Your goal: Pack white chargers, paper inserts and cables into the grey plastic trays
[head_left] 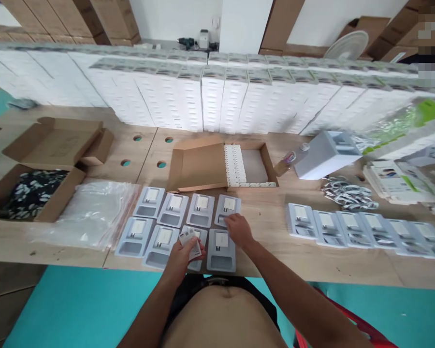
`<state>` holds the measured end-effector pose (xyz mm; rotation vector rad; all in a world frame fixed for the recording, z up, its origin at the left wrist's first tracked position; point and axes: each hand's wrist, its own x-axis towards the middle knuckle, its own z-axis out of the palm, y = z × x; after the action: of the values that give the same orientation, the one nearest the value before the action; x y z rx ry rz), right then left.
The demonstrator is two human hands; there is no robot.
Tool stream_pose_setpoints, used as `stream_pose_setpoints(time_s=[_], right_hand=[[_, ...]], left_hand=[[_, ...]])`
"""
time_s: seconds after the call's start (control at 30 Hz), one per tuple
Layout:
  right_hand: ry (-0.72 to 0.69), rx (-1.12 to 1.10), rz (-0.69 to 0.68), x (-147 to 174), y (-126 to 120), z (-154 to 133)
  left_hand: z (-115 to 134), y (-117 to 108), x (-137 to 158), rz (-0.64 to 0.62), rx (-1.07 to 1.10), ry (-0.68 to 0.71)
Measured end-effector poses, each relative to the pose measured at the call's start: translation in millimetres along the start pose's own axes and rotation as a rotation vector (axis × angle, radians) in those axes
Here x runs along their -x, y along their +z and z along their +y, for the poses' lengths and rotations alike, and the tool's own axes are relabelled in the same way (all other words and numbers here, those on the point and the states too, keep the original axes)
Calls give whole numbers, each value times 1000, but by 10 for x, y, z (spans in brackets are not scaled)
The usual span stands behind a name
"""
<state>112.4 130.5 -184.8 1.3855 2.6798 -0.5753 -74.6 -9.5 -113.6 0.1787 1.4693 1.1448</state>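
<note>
My left hand (186, 255) is closed around a few small white printed cards (190, 245), held over a grey plastic tray in the near row. With its fingers bent together, my right hand (239, 229) reaches into the lower part of the far-row tray (229, 205) at the right end. Whatever its fingertips hold is hidden. Below it lies another grey tray (221, 256) with a white square piece in its upper recess. Several similar trays stand in two rows to the left, such as this one (173, 209).
Behind the trays sits an open carton (199, 169) with white pieces. Left are plastic bags (90, 212) and a box of dark packets (39, 193). Filled tray stacks (300, 220), coiled cables (348, 193) and a bottle (290, 159) stand right. White boxes (235, 101) line the back.
</note>
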Motion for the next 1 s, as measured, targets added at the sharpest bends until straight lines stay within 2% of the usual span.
stream_pose_setpoints(time_s=[0.1, 0.23, 0.37, 0.6, 0.73, 0.8, 0.87, 0.93, 1.0], right_hand=[[-75, 21, -15, 28, 36, -52], [-33, 65, 2, 30, 67, 45], [39, 115, 8, 195, 2, 411], [260, 146, 59, 762, -152, 1217], [355, 87, 136, 935, -308, 1439], [378, 38, 192, 985, -402, 1407], [371, -65, 244, 1014, -482, 1243], [325, -212, 255, 1021, -537, 944], [273, -543, 202, 1012, -580, 555]], left_hand=[[-28, 67, 27, -2, -5, -6], [55, 142, 84, -18, -4, 30], [123, 174, 112, -12, 63, 0], [62, 227, 68, -62, 125, -45], [36, 296, 13, -88, 56, -20], [58, 347, -1, -145, 22, -28], [102, 416, 5, -220, -21, -29], [160, 503, 30, -295, -88, -6], [219, 600, 62, -367, -170, 45]])
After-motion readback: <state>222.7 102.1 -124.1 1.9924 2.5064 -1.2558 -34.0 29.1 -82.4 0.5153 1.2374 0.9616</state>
